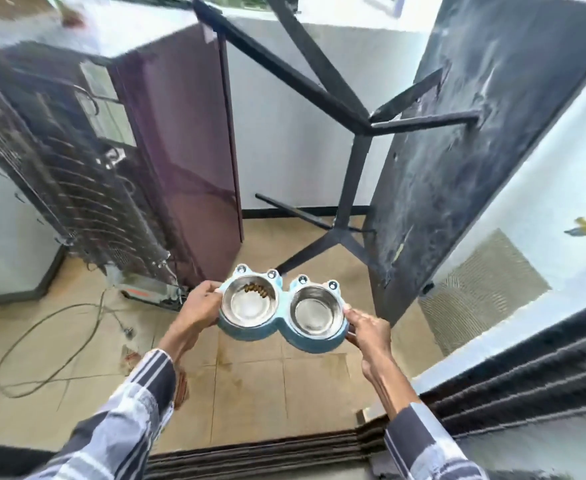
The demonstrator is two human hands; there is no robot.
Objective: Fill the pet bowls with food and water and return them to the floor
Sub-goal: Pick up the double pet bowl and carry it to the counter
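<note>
Single head-worn view, forward and down over nearby floor (pixel 250 393)

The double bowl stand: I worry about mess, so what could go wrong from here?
The double bowl stand is held only at its ends by the left hand and right hand; a tilt might spill the kibble. The cable on the floor could snag a foot.

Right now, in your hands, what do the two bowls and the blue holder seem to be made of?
The left bowl and right bowl look like polished stainless steel: silvery, with mirror-like reflections. The blue holder looks like matte moulded plastic, going by its even colour, rounded shape and frog-like eyes, though silicone or ceramic cannot be ruled out. The left hand and right hand grip its ends.
</note>
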